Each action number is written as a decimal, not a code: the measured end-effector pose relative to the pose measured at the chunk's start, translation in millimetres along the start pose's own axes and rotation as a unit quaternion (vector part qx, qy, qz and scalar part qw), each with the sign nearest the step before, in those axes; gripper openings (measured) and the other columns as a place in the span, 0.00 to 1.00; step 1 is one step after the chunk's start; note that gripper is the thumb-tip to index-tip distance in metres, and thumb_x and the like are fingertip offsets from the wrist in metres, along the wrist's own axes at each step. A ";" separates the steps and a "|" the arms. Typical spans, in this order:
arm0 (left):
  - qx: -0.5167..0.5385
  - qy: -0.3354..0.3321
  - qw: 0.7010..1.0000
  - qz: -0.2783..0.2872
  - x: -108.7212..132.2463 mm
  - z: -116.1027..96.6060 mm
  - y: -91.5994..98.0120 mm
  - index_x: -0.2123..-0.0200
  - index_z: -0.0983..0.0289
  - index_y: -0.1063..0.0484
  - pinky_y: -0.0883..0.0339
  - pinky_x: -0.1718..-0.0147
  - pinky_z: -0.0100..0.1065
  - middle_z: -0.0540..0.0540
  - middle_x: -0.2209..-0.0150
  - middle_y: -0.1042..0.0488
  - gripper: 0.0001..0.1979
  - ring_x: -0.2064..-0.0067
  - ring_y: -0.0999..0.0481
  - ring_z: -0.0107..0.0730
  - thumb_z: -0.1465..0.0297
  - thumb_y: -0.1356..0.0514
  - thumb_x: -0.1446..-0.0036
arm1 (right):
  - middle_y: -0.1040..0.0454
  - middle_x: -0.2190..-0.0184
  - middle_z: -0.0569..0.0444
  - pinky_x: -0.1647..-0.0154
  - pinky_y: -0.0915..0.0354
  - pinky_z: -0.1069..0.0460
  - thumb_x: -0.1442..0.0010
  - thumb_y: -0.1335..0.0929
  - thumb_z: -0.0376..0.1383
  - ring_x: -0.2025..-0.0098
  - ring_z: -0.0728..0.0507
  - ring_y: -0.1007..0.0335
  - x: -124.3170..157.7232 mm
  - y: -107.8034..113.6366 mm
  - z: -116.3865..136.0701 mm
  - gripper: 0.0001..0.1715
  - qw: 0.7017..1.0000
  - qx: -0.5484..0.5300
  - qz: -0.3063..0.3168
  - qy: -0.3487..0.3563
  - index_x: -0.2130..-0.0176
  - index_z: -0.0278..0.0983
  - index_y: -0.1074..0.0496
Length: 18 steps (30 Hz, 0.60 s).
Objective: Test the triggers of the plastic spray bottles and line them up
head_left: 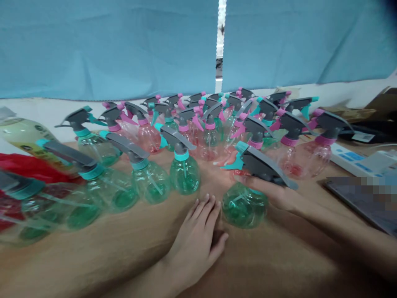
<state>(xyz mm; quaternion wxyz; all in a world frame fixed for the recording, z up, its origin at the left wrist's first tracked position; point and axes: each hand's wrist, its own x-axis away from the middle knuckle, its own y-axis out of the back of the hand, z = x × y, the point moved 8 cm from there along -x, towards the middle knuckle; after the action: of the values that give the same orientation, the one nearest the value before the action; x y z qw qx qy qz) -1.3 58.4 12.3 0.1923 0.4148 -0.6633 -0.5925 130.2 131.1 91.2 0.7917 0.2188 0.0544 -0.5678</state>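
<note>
My right hand (273, 191) is closed around the neck of a green spray bottle (245, 207), just under its grey and teal trigger head. The bottle stands upright on the wooden table (273, 265), with its nozzle toward the left. Part of its neck is hidden behind my fingers. My left hand (198, 236) lies open on the table, fingers stretched forward, just left of that bottle's base. Nearest ahead of it is another green spray bottle (185, 176) with a teal collar. More green ones, such as a spray bottle (151, 182), line the left side.
Several pink spray bottles (209, 142) crowd the back, mixed with green ones. A large yellowish can (27, 134) and red plastic (21, 165) lie at left. A dark flat device (356, 198) and a white power strip (350, 159) are at right. Blue cloth (124, 49) hangs behind.
</note>
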 end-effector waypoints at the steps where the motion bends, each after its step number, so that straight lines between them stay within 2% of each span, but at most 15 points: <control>1: 0.002 0.000 1.000 -0.001 0.2 0.0 0.3 0.36 0.69 0.46 0.42 0.41 0.52 0.66 0.35 0.42 0.29 0.35 0.43 0.50 0.63 0.45 0.37 | 0.34 0.77 0.58 0.74 0.36 0.51 0.42 0.33 0.39 0.74 0.47 0.35 0.4 -0.2 -3.0 0.06 1.000 -0.012 -0.002 -0.016 0.71 0.42 0.31; 4: 0.004 0.002 1.000 -0.003 0.6 0.7 0.5 0.36 0.68 0.46 0.42 0.41 0.52 0.66 0.36 0.42 0.29 0.35 0.44 0.50 0.64 0.45 0.37 | 0.28 0.72 0.57 0.68 0.33 0.51 0.42 0.31 0.41 0.70 0.46 0.30 0.6 1.1 -10.3 0.05 0.998 -0.046 -0.019 -0.049 0.66 0.42 0.28; 7: 0.001 0.006 1.000 0.001 0.4 1.1 -0.1 0.36 0.67 0.45 0.42 0.41 0.52 0.65 0.36 0.41 0.28 0.35 0.44 0.50 0.63 0.45 0.37 | 0.25 0.69 0.56 0.62 0.31 0.48 0.41 0.32 0.42 0.65 0.44 0.27 -0.3 -1.4 -11.2 0.07 0.996 -0.072 -0.004 -0.045 0.62 0.43 0.27; 12: -0.007 0.001 1.000 0.004 -0.6 -0.1 0.2 0.38 0.69 0.43 0.43 0.41 0.53 0.66 0.36 0.41 0.27 0.35 0.43 0.50 0.64 0.44 0.37 | 0.25 0.70 0.57 0.65 0.30 0.48 0.39 0.33 0.44 0.68 0.45 0.28 -1.0 -5.7 -10.6 0.08 0.996 -0.075 0.026 -0.028 0.63 0.44 0.26; 18: -0.023 0.002 1.000 0.009 -0.1 1.2 -1.0 0.38 0.69 0.43 0.41 0.41 0.52 0.66 0.36 0.41 0.28 0.35 0.43 0.50 0.64 0.44 0.37 | 0.24 0.68 0.56 0.62 0.31 0.48 0.39 0.34 0.44 0.63 0.43 0.27 -2.0 -5.3 -5.5 0.10 0.998 -0.052 0.032 -0.013 0.60 0.46 0.25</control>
<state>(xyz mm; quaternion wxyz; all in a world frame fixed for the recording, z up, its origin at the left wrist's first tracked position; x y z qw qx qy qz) -1.8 59.3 11.1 0.2086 0.4052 -0.6529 -0.6050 125.5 133.8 85.4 0.8203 0.1718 0.0661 -0.5415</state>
